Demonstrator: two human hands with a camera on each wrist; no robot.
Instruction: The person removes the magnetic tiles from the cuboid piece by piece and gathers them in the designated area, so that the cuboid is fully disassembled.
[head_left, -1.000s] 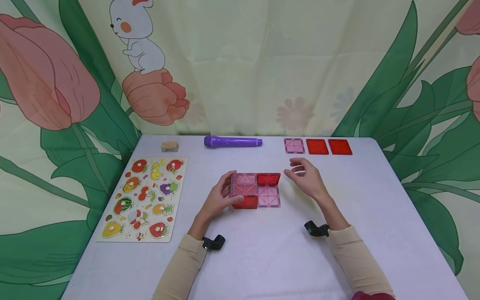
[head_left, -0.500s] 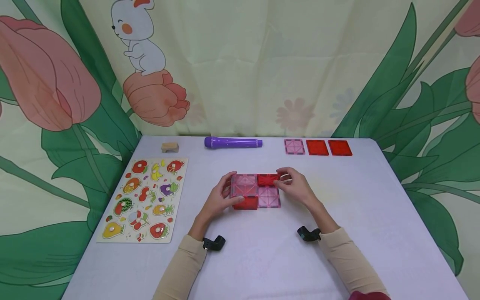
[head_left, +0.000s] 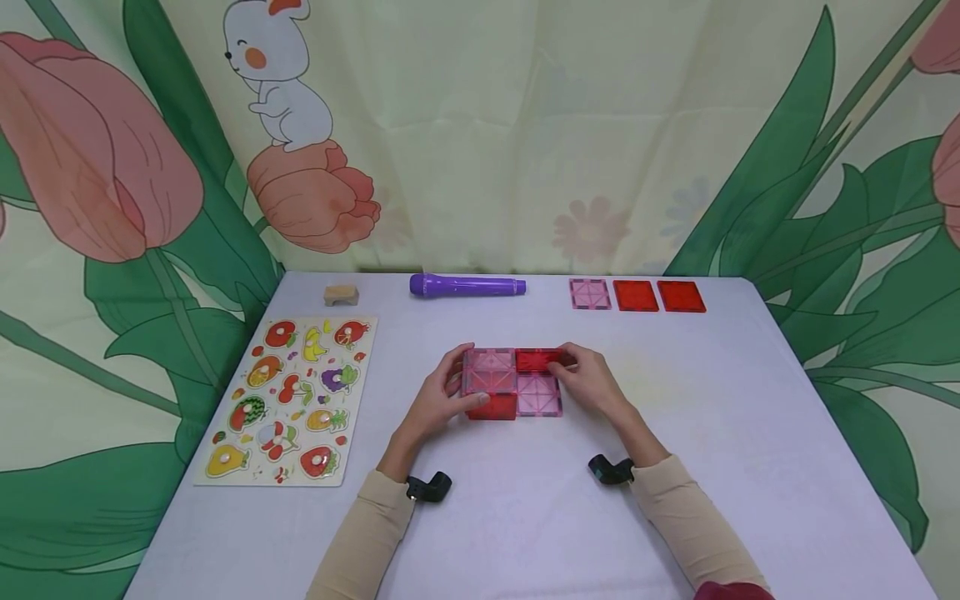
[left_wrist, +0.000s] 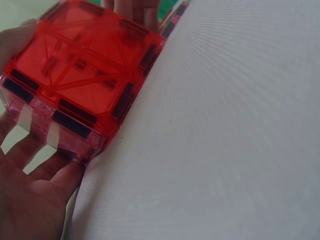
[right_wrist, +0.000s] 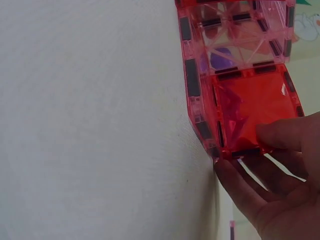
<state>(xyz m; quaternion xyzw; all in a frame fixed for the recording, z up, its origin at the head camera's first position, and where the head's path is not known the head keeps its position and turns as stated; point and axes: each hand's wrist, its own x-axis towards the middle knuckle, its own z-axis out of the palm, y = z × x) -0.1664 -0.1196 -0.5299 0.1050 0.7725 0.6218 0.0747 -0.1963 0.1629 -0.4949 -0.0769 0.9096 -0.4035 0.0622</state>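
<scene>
A small box of translucent magnetic tiles stands mid-table, with a pink tile (head_left: 491,367) on top and a red tile (left_wrist: 80,60) on its front. My left hand (head_left: 437,397) grips this box, thumb at the red front and fingers spread along the pink left side. Joined to the box's right is a pink tile (head_left: 538,396) lying flat on the table. Along that tile's back edge stands an upright red tile (right_wrist: 250,107). My right hand (head_left: 592,379) pinches its right edge, thumb on the near face and fingers behind.
At the back right lie a loose pink tile (head_left: 589,293) and two red tiles (head_left: 636,296). A purple toy microphone (head_left: 468,286) and a small wooden block (head_left: 341,294) are at the back. To the left is a fruit puzzle board (head_left: 288,400). A printed curtain (head_left: 480,150) hangs behind.
My right hand has come left and slightly down from behind the right side, and has taken hold of the upright red tile. My left hand keeps its grip on the box.
</scene>
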